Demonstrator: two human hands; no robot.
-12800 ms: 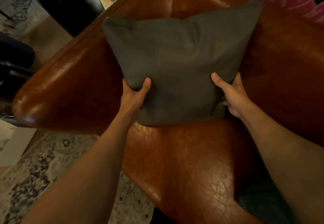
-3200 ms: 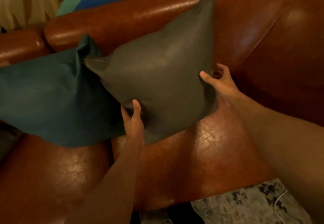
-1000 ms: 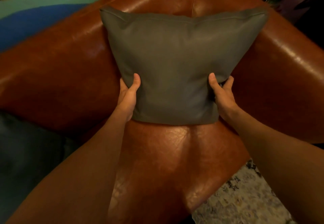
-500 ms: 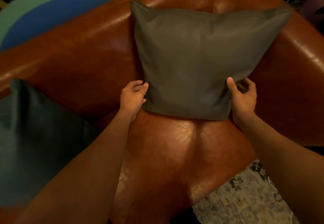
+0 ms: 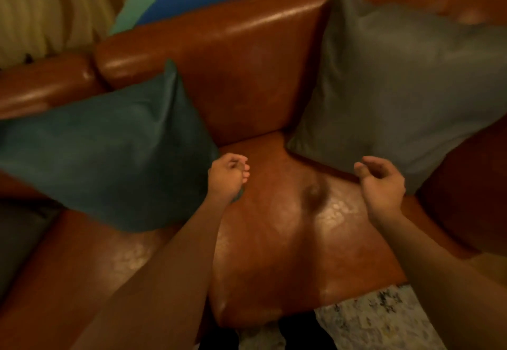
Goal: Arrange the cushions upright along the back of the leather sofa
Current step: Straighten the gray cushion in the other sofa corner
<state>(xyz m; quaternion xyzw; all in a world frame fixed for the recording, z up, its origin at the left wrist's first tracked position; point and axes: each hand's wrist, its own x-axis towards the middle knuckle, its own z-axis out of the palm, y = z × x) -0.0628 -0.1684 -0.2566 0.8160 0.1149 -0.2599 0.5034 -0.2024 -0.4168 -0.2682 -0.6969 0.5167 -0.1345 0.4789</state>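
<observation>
Leaning on sofa back: grey cushion, teal cushion; left hand, right hand loosely curled, empty.

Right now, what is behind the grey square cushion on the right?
The brown leather sofa backrest rises behind the grey square cushion, which leans against it in the corner. The leather directly behind the cushion is covered, so I cannot see it.

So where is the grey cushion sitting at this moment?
In the head view, the grey cushion stands upright in the sofa's right corner, leaning on the backrest, just beyond the empty right hand and apart from the teal cushion on the left.
</observation>
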